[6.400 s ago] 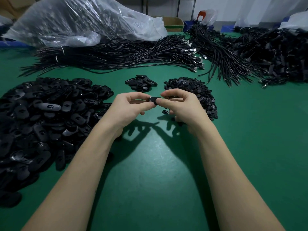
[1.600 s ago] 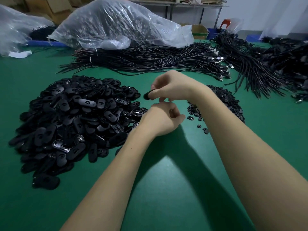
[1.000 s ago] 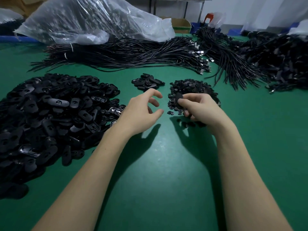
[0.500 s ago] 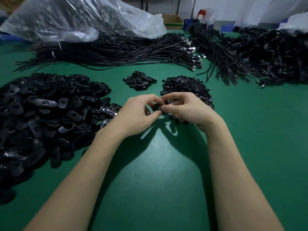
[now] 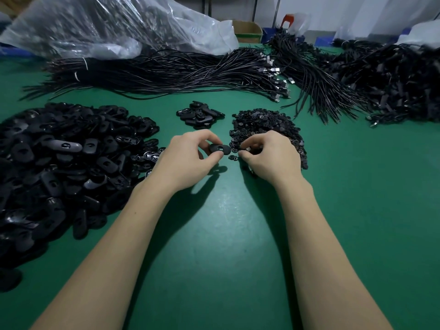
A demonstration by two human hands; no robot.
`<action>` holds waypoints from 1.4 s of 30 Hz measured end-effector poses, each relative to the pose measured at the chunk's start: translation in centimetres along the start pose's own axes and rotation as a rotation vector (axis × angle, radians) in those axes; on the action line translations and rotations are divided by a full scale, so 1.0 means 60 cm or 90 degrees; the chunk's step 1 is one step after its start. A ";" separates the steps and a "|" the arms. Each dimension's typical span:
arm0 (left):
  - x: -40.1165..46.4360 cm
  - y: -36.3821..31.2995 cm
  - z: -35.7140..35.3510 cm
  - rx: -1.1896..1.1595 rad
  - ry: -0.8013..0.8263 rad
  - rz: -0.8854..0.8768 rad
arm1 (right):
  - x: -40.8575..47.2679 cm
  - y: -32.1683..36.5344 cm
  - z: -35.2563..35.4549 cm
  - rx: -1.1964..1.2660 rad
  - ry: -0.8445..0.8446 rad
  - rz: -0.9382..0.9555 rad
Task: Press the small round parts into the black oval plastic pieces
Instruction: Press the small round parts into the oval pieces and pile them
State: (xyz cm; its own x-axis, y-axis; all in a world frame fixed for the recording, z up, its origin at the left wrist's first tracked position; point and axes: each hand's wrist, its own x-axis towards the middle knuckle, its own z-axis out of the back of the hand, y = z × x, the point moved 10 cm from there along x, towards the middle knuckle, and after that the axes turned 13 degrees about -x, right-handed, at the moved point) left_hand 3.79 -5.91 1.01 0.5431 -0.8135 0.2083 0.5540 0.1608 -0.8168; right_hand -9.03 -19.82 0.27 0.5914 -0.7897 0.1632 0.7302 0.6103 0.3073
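Note:
My left hand [image 5: 190,158] pinches a black oval plastic piece [image 5: 220,149] between thumb and fingers, its hole facing up, just above the green table. My right hand [image 5: 271,154] is a little to its right, fingers curled at the near edge of the heap of small round parts [image 5: 264,122]; its fingertips seem to pinch a small part, mostly hidden. A loose round part [image 5: 232,158] lies on the table between the hands. A big heap of black oval pieces [image 5: 64,158] fills the left side.
A small pile of oval pieces [image 5: 200,114] lies behind the hands. Bundles of black cables [image 5: 166,72] stretch across the back, with more cable heaps [image 5: 392,77] at the right. A clear plastic bag [image 5: 107,25] sits at the back left. Green table [image 5: 226,234] surface lies near me.
Half a second ago both hands met on one oval piece. Now they have parted: the left hand keeps the oval piece, the right hand has moved right to the round parts heap.

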 end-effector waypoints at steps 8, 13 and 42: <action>0.000 0.003 0.000 -0.005 0.005 0.006 | -0.002 -0.002 0.002 0.016 -0.020 -0.026; 0.003 0.007 0.004 -0.004 -0.008 0.012 | -0.002 -0.005 0.014 0.228 -0.031 -0.040; 0.006 0.016 0.013 -0.048 -0.039 0.020 | -0.008 -0.036 0.006 0.270 0.043 -0.100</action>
State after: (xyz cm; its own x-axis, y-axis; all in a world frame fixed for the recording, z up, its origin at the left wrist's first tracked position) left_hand 4.99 -5.60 0.74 0.5980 -0.7729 0.2122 0.4887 0.1418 -0.8608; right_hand -11.02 -20.77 -0.11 0.5160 -0.8562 0.0273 0.6160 0.3930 0.6828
